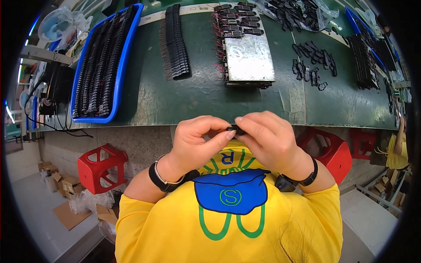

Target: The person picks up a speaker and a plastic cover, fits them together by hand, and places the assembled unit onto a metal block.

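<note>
A small black plastic part (237,129) is pinched between my two hands, just off the table's near edge. My left hand (196,136) grips its left end between thumb and forefinger. On its other end are the thumb and fingers of my right hand (271,136), which cover most of it. Beyond them on the green table (201,103) lies a silvery metal slab (249,59). Small black parts with red wires (237,31) sit on its far end, and more wires stick out along its left side.
At left stands a blue tray (117,90) packed with rows of black parts. A long row of black pieces (177,48) lies beside it. Loose black frames (313,57), a plastic bag of black pieces (298,13) and a dark stack (363,61) are to the right. Red stools (101,168) flank me.
</note>
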### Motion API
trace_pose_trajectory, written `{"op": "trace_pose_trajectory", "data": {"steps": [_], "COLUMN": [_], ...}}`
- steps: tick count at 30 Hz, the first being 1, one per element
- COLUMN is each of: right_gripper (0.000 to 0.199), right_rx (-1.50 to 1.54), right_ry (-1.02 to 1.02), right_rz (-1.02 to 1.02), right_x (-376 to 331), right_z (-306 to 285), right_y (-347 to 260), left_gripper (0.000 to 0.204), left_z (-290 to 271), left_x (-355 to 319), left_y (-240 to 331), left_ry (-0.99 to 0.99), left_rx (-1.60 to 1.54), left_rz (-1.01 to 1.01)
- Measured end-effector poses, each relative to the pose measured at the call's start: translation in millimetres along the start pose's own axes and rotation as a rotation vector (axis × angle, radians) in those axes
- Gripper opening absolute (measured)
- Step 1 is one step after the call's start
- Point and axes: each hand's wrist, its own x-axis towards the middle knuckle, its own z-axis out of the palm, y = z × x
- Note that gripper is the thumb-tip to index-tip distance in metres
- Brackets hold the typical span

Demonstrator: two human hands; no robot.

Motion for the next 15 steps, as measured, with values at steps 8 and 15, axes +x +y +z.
{"op": "trace_pose_trajectory", "data": {"steps": [8,15], "right_gripper": [0.031,0.026], "right_rx": [0.447,0.361], "right_ry": [-0.082,0.004], "right_rz": [0.255,0.039], "right_x": [-6.8,-9.5], "right_z": [-6.4,-0.5], "right_y": [9.0,12.1], "left_gripper": [0.011,0.013], "left_z": [-2.8,-3.2], "left_x": [1.6,7.6], "left_y": [1.6,2.1], "left_ry": [0.001,-0.044], "left_rx": [0.149,0.334], "left_rz": [0.251,0.538]}}
